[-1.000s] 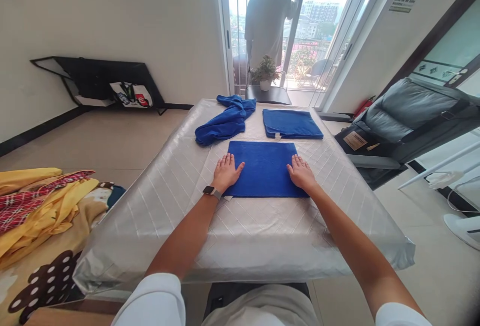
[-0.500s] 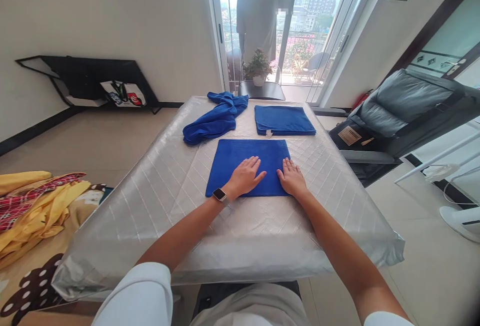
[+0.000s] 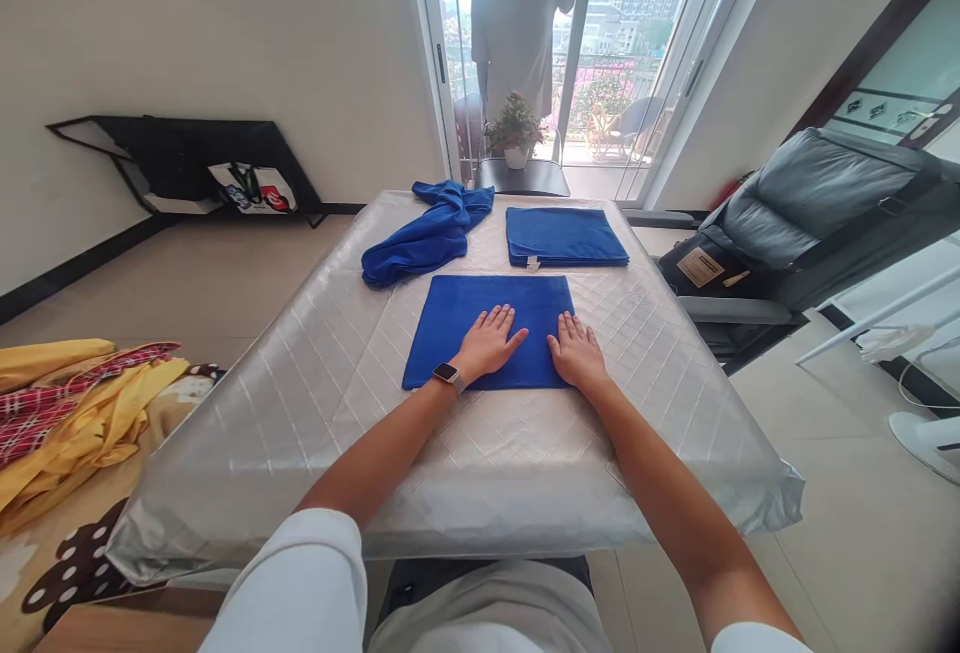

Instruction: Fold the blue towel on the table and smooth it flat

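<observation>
A blue cloth [image 3: 442, 333], folded into a flat rectangle, lies in front of me on the table. My left hand [image 3: 489, 341] rests palm down near its middle, fingers stretched out and a watch on the wrist. On the cloth's right edge lies my right hand [image 3: 577, 348], also flat with fingers extended. Behind, to the right, sits a folded blue cloth stack [image 3: 566, 235] with a small white tag at its front edge. A crumpled blue cloth [image 3: 427, 238] lies loosely at the back left.
A silver quilted cover drapes the table [image 3: 315, 433]. Beyond its far edge, a potted plant [image 3: 516, 128] stands on a dark chair, with a person [image 3: 517, 23] at the glass door. A grey recliner [image 3: 817, 223] is at right; yellow and red fabrics [image 3: 90, 413] lie at left.
My left hand has shifted slightly on the cloth, and both hands stay flat on it. The view has moved a little. The person by the door has an arm raised against the frame.
</observation>
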Action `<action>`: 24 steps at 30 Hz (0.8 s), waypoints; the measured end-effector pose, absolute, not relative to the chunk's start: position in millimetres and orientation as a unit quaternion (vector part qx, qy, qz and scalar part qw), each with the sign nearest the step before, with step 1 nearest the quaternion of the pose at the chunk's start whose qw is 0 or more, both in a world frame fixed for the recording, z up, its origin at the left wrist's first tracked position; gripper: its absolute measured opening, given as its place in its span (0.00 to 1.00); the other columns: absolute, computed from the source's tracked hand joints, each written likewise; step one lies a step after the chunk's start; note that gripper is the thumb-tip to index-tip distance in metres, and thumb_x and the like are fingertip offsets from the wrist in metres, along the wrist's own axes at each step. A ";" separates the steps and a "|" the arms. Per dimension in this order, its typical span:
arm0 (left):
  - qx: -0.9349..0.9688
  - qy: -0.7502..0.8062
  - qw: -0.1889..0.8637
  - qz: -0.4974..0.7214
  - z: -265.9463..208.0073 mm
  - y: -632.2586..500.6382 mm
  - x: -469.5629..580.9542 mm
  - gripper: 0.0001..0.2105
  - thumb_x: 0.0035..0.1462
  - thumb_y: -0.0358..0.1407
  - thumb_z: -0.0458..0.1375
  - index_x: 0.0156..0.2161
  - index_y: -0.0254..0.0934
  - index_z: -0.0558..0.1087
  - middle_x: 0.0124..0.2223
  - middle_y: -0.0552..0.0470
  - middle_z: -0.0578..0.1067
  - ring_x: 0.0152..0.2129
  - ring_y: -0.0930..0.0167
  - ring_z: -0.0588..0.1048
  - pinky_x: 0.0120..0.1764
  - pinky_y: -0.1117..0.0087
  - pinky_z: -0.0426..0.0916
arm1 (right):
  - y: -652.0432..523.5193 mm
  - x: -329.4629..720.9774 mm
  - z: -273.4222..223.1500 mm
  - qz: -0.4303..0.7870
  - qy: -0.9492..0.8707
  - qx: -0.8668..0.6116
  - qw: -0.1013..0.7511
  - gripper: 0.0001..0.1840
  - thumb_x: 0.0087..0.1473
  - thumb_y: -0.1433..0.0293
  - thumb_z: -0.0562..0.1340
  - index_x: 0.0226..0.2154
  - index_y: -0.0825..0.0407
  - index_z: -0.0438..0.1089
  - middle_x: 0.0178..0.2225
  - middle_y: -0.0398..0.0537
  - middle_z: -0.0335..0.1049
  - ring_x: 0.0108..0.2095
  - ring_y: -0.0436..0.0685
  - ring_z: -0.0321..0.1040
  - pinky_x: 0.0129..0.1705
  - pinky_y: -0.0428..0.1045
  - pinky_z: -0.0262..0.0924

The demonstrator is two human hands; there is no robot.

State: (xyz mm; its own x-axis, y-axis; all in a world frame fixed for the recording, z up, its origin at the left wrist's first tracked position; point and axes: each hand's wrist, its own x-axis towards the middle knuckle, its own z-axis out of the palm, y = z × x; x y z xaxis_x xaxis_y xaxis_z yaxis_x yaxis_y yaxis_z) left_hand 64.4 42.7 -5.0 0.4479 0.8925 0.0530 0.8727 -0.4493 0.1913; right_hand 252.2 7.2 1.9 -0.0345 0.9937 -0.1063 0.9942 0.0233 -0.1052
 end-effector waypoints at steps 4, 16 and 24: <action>0.809 0.584 0.052 0.050 -8.6 29.4 -8.3 0.36 0.73 0.54 0.34 0.75 0.32 0.51 0.76 0.42 0.51 0.73 0.61 0.48 0.73 0.54 0.44 | 7.5 253.4 1.1 -0.081 0.715 0.694 -0.003 0.37 0.73 0.58 0.38 0.76 0.60 0.41 0.77 0.53 0.34 0.76 0.59 0.32 0.75 0.59 0.30; 0.784 0.618 0.042 0.045 -22.8 -10.5 -76.8 0.39 0.72 0.55 0.33 0.74 0.24 0.49 0.76 0.35 0.47 0.74 0.59 0.47 0.72 0.55 0.47 | 9.2 257.0 -0.2 -0.078 0.718 0.692 -0.001 0.37 0.73 0.57 0.38 0.76 0.59 0.41 0.77 0.53 0.34 0.76 0.59 0.31 0.75 0.60 0.31; 0.785 0.614 0.058 0.054 -21.1 -13.0 -75.5 0.40 0.72 0.56 0.33 0.74 0.23 0.48 0.76 0.36 0.47 0.74 0.60 0.46 0.72 0.57 0.46 | 10.9 258.6 4.4 -0.071 0.716 0.694 0.018 0.37 0.73 0.58 0.38 0.76 0.59 0.41 0.77 0.53 0.34 0.76 0.59 0.32 0.75 0.59 0.31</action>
State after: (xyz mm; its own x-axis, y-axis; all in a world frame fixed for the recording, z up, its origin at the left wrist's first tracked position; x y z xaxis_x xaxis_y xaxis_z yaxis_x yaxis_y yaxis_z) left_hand -75.5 -13.0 -21.1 0.2405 0.9706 0.0137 0.9581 -0.2396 0.1572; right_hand 258.6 10.9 4.4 -0.0364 0.9915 -0.1248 0.9967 0.0270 -0.0761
